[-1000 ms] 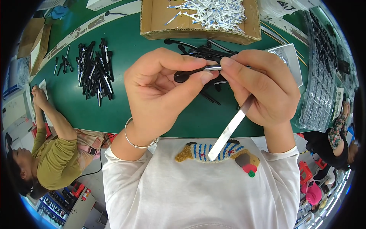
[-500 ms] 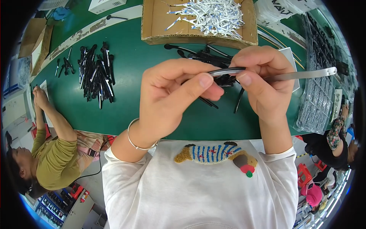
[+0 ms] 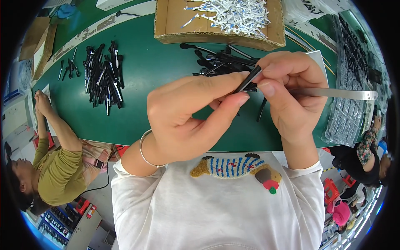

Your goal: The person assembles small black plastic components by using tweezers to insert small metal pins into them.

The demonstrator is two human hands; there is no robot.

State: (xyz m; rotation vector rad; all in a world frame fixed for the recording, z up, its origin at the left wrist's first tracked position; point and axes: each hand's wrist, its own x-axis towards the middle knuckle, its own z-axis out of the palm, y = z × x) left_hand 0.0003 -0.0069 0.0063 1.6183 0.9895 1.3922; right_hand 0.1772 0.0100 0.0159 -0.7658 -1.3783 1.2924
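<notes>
Black, slim plastic stick [image 3: 249, 78] pinched by left hand [image 3: 187, 116] and right hand [image 3: 291, 96] fingertips.

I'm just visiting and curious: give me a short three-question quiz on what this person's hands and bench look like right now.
1. True or false: the left hand and the right hand both pinch the same slim black piece.
2. What sticks out to the right from the right hand? A) a flat metal strip B) a paintbrush C) a screwdriver
3. What does the cardboard box at the far edge of the green table hold?

Key
1. True.
2. A: the metal strip points right, about level.
3. A heap of small silver-white strips.
</notes>
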